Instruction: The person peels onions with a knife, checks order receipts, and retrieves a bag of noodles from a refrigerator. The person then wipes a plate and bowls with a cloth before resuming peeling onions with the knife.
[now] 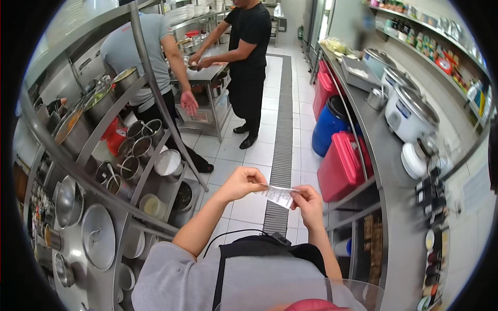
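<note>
Printed slip (280, 197): text illegible; left fingers (255, 179), right fingers (300, 196) clamped on opposite ends.

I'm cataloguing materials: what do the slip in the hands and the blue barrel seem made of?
The slip: probably thin paper, matte white, given its printed face; a coated label is possible. The blue barrel: likely plastic, smooth, given its even colour and soft sheen.

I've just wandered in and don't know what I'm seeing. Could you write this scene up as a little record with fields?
place: kitchen aisle with a floor grate
left hand: pinches one end of a paper slip
right hand: pinches the other end
print: present, too small to read
left side: metal shelving with pots
right side: counter with lidded cookers
ahead: two people near a metal table
</note>
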